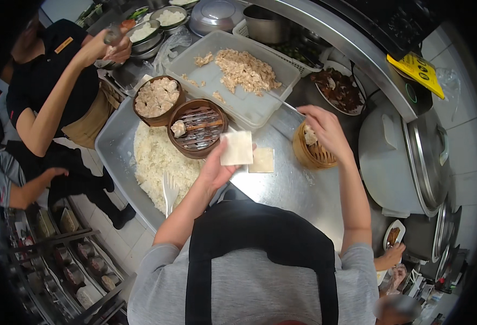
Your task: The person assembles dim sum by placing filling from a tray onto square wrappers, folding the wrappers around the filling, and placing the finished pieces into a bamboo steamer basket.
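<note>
My left hand (217, 167) holds a square white dumpling wrapper (237, 148) across its fingers. More square wrappers (263, 161) lie on the steel table just beside it. In my right hand (325, 127) is the end of a thin metal spatula (287, 104), its far part reaching over the rim of a clear plastic tub (192, 67). Pale minced filling (245, 70) is heaped in that tub. Left of the wrapper stands a bamboo steamer (198, 130) with one dumpling (178, 128) in it. Under my right wrist sits a lighter bamboo steamer (302, 151), partly covered, with a dumpling inside.
A steamer full of dumplings (156, 97) rests over a grey bin (120, 142) of white rice (154, 157), where a white fork (170, 190) lies. At right stand a plate of dark meat (338, 86) and a large pot (390, 162). Co-workers stand left and lower right.
</note>
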A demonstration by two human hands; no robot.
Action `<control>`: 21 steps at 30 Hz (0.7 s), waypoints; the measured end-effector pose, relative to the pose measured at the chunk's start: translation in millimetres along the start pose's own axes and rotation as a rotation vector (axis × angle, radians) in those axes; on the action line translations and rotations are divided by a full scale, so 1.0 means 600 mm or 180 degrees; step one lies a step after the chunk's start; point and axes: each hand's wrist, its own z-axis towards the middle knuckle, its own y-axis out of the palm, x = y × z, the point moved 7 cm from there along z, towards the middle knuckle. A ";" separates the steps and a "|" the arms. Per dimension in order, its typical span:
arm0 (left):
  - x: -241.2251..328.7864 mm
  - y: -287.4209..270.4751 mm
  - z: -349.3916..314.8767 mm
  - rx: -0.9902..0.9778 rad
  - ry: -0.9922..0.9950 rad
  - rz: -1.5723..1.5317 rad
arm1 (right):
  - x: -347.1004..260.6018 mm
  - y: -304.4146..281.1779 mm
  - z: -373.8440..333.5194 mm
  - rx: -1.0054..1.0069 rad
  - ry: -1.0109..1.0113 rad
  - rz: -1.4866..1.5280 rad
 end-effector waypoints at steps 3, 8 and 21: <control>-0.044 -0.034 -0.006 0.0374 -0.0516 0.0549 | -0.006 0.070 0.111 -0.0349 -0.0662 -0.0372; -0.026 -0.028 -0.004 0.0305 -0.0260 0.0581 | 0.035 0.166 0.250 -0.0781 -0.0435 -0.1254; 0.133 -0.025 -0.008 0.0760 0.0805 0.0904 | 0.061 0.159 0.300 -0.2022 -0.0993 -0.0673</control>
